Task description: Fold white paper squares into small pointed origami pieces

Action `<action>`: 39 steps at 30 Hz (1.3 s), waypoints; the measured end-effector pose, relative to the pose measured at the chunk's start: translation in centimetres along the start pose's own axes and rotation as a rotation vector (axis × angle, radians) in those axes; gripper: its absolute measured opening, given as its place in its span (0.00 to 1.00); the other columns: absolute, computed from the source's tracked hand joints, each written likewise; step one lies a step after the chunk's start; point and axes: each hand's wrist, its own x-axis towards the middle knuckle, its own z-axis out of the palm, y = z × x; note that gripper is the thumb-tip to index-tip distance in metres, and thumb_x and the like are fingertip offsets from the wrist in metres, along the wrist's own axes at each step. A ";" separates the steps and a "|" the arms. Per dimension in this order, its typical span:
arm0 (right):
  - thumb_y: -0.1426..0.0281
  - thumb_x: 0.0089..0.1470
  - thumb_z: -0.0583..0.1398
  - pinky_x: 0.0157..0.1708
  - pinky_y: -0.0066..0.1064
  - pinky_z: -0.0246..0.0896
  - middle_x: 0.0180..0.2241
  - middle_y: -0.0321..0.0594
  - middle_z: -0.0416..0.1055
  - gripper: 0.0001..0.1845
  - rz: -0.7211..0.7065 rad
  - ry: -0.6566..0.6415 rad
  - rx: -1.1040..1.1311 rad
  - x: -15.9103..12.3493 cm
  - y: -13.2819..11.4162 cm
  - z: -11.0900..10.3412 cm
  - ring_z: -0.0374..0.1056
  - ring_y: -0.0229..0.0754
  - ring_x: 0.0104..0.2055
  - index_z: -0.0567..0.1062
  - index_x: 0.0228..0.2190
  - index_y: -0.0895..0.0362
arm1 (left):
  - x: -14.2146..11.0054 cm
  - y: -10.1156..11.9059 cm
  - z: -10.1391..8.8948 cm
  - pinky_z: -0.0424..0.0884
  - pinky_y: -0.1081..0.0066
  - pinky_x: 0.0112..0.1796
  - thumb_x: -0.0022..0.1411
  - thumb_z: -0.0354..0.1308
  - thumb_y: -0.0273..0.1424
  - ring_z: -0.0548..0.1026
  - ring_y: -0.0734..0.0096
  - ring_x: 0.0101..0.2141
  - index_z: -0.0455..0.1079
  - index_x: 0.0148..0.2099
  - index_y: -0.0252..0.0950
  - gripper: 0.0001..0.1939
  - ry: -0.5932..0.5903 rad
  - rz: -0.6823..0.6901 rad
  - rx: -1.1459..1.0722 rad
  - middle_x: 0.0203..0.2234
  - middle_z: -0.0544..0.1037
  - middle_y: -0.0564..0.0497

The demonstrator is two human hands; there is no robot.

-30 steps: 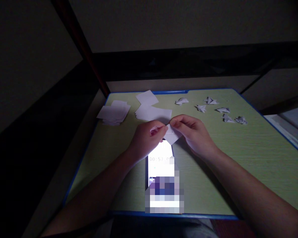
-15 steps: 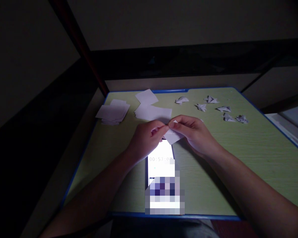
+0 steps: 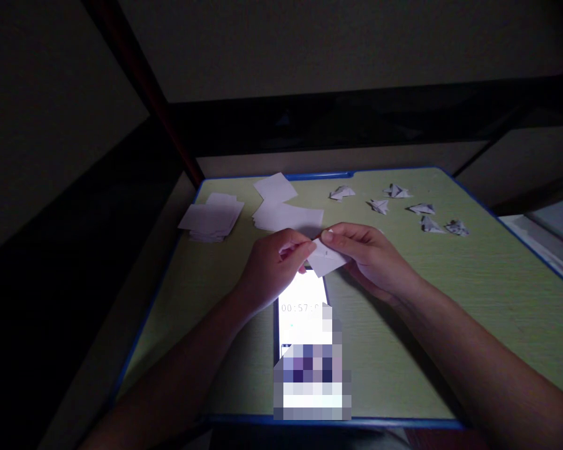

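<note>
A small folded piece of white paper (image 3: 326,259) is held between both hands above the top end of a lit phone (image 3: 300,297). My left hand (image 3: 274,262) pinches its left corner between thumb and fingertips. With the thumb on top and the fingers behind, my right hand (image 3: 368,253) grips the paper's upper right side. A crease line shows on the paper's face. Its back and right edge are hidden by my fingers. The phone displays a running timer, and its lower part is blurred out.
Two groups of loose white paper sheets, a left stack (image 3: 211,215) and a middle pile (image 3: 286,214), lie at the table's far side. Several folded paper figures (image 3: 396,190) sit at the far right. A blue rim (image 3: 152,300) edges the green table (image 3: 473,300).
My left fingertips have drawn slightly back from the right thumb, showing more of the paper's creased face. The whole view has shifted a little, and both hands appear slightly lower.
</note>
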 end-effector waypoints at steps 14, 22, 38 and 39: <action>0.62 0.43 0.69 0.24 0.28 0.56 0.20 0.34 0.69 0.11 -0.099 0.028 -0.078 0.1 0.2 -0.2 0.61 0.34 0.22 0.78 0.23 0.56 | 0.4 0.7 -0.2 0.65 0.78 0.18 0.57 0.57 0.29 0.70 0.80 0.16 0.69 0.28 0.34 0.06 0.061 -0.146 -0.167 0.15 0.72 0.56; 0.62 0.46 0.68 0.23 0.28 0.54 0.19 0.33 0.68 0.11 -0.136 0.014 -0.104 0.1 0.3 -0.5 0.61 0.34 0.22 0.77 0.23 0.57 | 0.3 0.8 -0.2 0.63 0.77 0.18 0.58 0.56 0.30 0.69 0.80 0.15 0.69 0.28 0.34 0.07 0.030 -0.148 -0.180 0.13 0.72 0.56; 0.59 0.44 0.68 0.23 0.28 0.53 0.19 0.33 0.69 0.13 -0.202 0.120 -0.189 0.9 1.6 -1.1 0.60 0.35 0.22 0.76 0.23 0.56 | 0.4 0.1 -0.4 0.66 0.80 0.18 0.57 0.56 0.31 0.71 0.80 0.18 0.69 0.28 0.32 0.08 0.022 -0.126 -0.144 0.20 0.75 0.53; 0.59 0.45 0.68 0.23 0.28 0.53 0.19 0.33 0.68 0.13 -0.194 0.112 -0.184 0.9 1.7 -1.1 0.60 0.35 0.22 0.77 0.23 0.56 | 0.4 0.1 -0.4 0.66 0.80 0.18 0.57 0.56 0.31 0.71 0.80 0.18 0.69 0.28 0.32 0.08 0.026 -0.124 -0.147 0.20 0.74 0.53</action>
